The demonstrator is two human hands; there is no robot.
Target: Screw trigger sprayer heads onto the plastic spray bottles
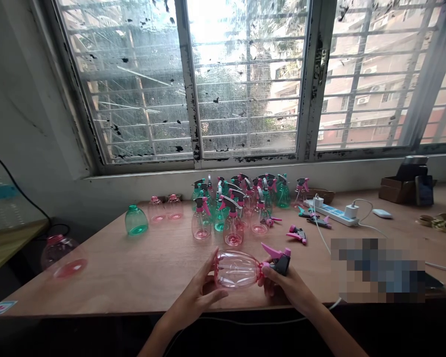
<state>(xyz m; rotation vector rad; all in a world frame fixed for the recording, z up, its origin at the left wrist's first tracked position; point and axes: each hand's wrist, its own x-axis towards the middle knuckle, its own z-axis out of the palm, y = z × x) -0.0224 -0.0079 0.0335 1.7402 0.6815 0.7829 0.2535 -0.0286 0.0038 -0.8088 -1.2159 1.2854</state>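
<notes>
Holding a pink spray bottle (238,270) sideways between both hands, just above the near edge of the wooden table (141,272). Bottle clear pink, base pointing left, neck pointing right. Left hand (202,292) cups the base end, fingers curled up around the rounded bottom. Right hand (288,285) is closed around the neck, where the trigger head (278,260) sits; head dark grey with a pink lever and nozzle. Whether the head is screwed fully home cannot be told. Both hands clamped on the same bottle, one at each end, kept apart by the bottle's length.

Further back, mid-table: a tight cluster of bottles (241,203), pink and green, all upright with heads on. Left of the cluster: two headless pink bottles (165,208) side by side, then a headless green bottle (136,220) standing alone. Right of the cluster: loose trigger heads (299,234) lying on the wood, near a white power strip (334,213) with a charger (351,210) plugged in and a white cable running toward the near edge. Far right, by the wall: a cardboard box (394,189). Off the table's left end, lower down: another pink bottle (61,253), no head visible. A blurred patch covers part of the near right corner. Barred window (245,79) behind, glass spotted
</notes>
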